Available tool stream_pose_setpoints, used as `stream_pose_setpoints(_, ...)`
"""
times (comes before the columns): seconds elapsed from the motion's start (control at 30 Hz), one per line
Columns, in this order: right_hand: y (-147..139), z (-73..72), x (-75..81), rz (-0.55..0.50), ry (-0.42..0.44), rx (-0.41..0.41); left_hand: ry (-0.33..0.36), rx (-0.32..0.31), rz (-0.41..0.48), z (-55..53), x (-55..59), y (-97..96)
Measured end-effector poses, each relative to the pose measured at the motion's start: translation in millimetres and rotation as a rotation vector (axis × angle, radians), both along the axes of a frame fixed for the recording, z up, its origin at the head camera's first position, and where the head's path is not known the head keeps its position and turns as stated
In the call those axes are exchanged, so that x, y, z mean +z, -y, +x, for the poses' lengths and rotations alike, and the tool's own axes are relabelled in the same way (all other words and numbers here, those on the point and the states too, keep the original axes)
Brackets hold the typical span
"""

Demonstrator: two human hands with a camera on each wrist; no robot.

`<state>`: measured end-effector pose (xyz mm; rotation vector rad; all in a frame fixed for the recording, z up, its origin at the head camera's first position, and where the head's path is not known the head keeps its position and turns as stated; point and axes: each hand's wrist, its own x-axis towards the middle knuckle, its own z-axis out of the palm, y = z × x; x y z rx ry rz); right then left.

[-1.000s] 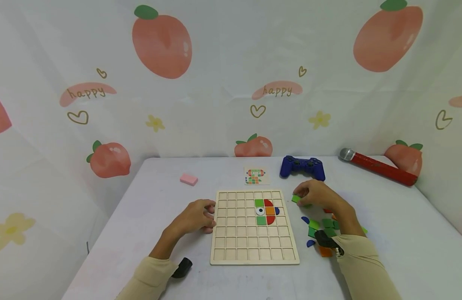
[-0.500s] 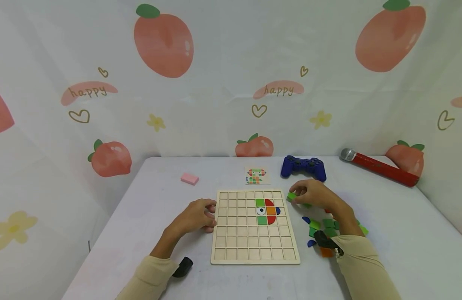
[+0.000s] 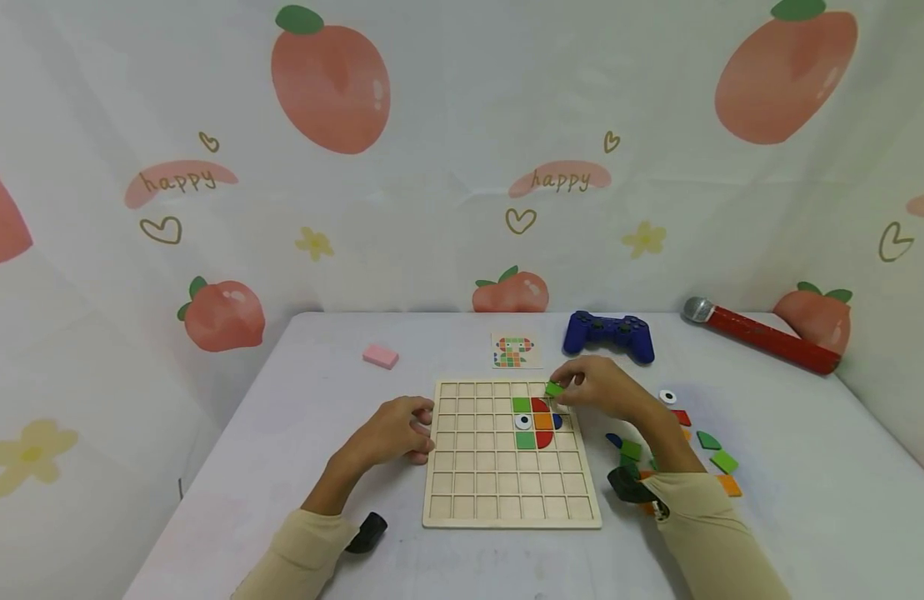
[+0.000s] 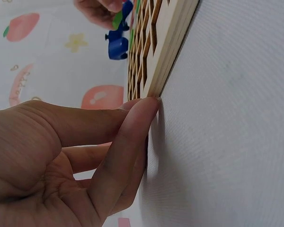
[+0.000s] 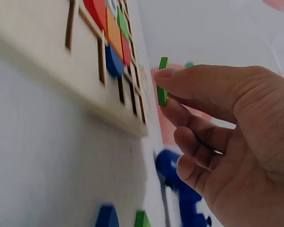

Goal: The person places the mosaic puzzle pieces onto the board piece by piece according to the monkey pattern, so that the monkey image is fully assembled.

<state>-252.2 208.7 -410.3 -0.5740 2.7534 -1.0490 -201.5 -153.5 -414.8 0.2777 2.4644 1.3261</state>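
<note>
A square wooden grid board lies on the table. Several coloured pieces sit in its upper right cells: green squares, red quarter-rounds, an orange square, a blue half-round and an eye piece. My left hand rests its fingertips against the board's left edge. My right hand pinches a light green square tile between thumb and fingers, over the upper right corner. In the right wrist view the tile stands edge-on, held above the board's surface.
Loose coloured pieces lie right of the board, partly hidden by the right forearm. Behind the board are a pattern card and a blue game controller. A pink block lies back left; a red microphone lies back right.
My right hand has moved left with the green tile, from beside the board to over its upper right corner, uncovering more loose pieces. The left hand stays at the edge.
</note>
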Motion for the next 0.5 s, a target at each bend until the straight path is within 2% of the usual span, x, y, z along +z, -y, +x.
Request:
stream_pose_setpoints(0.27,27,6.2,5.6,-0.016,0.000,0.049,0.007,0.016,-0.010,0.0,-2.0,-0.7)
stream_pose_setpoints(0.5,43,5.0,2.9,-0.010,0.007,0.096,0.006,0.011,-0.006,-1.4,-1.5,-0.7)
